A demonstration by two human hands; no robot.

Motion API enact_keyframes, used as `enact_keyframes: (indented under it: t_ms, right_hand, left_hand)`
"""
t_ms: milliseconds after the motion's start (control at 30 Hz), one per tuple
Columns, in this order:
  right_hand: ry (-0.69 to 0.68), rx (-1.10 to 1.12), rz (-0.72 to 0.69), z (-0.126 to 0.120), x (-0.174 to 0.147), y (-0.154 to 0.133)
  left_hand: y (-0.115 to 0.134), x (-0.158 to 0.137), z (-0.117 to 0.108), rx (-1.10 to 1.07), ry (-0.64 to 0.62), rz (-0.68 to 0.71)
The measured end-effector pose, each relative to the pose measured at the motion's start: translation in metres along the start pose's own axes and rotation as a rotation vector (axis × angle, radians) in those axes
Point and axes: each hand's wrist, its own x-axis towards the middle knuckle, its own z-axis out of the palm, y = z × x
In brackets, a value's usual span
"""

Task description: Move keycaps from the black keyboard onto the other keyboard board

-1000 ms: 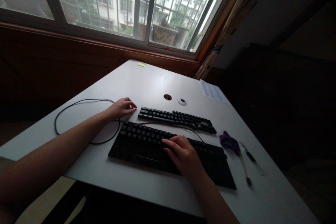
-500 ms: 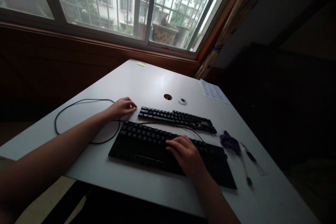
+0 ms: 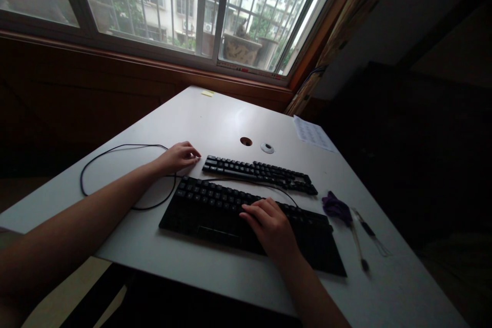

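Observation:
A black keyboard [image 3: 215, 220] lies near the front of the white table, with keycaps along its back rows and a flat, dark front part where details are hard to see. My right hand [image 3: 271, 223] is over its middle, thumb and fingers pinched together at the keycaps; anything between the fingertips is too small to make out. Behind the keyboard, black keycaps [image 3: 257, 171] sit in rows as a separate block with some gaps. My left hand [image 3: 180, 158] rests on the table left of this block, fingers loosely bent and thumb apart, with nothing visible held.
A black cable [image 3: 111, 149] loops over the left side of the table. To the right lie a purple cloth [image 3: 336, 207], a thin brush [image 3: 361, 256] and a wire tool [image 3: 369, 230]. Farther back are a cable hole [image 3: 246, 141], its white ring [image 3: 267, 148] and printed paper [image 3: 313, 133].
My right hand has shifted very slightly to the left over the keyboard. My left hand, the keyboard and the keycap block stay where they were.

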Motion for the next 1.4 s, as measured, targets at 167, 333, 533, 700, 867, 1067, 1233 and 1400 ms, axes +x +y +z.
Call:
enact_keyframes:
  t_ms: [167, 333, 533, 700, 867, 1067, 1233, 1400]
  right_hand:
    - [-0.017, -0.075, -0.044, 0.0017, -0.0007, -0.0027]
    - [-0.039, -0.085, -0.046, 0.0018, -0.0011, -0.0031]
    - [0.059, 0.03, 0.003, -0.0025, 0.0017, -0.0039]
    - [0.088, 0.094, 0.069, -0.0033, 0.0008, -0.0024]
    - [0.056, 0.119, 0.034, -0.0004, -0.001, -0.0014]
    - [0.01, 0.049, -0.049, 0.0008, -0.001, -0.003]
    - [-0.018, -0.013, -0.077, -0.0008, 0.0005, -0.0049]
    - [-0.014, -0.05, -0.099, -0.0014, 0.0019, -0.0049]
  left_hand:
    - [0.0014, -0.0004, -0.0009, -0.001, -0.001, -0.005]
    - [-0.0013, 0.0005, 0.0004, -0.001, -0.003, -0.004]
    - [-0.0033, 0.0006, 0.0007, -0.004, -0.006, 0.002]
    - [-0.0037, 0.0004, 0.0006, 0.005, -0.001, -0.001]
    - [-0.0036, 0.0005, 0.0014, 0.003, -0.001, -0.01]
    - [-0.0033, 0.0003, 0.0016, -0.001, 0.001, -0.012]
    - [-0.001, -0.0002, 0.0006, -0.007, -0.003, -0.015]
    - [-0.0006, 0.0002, 0.0004, 0.0, 0.001, -0.015]
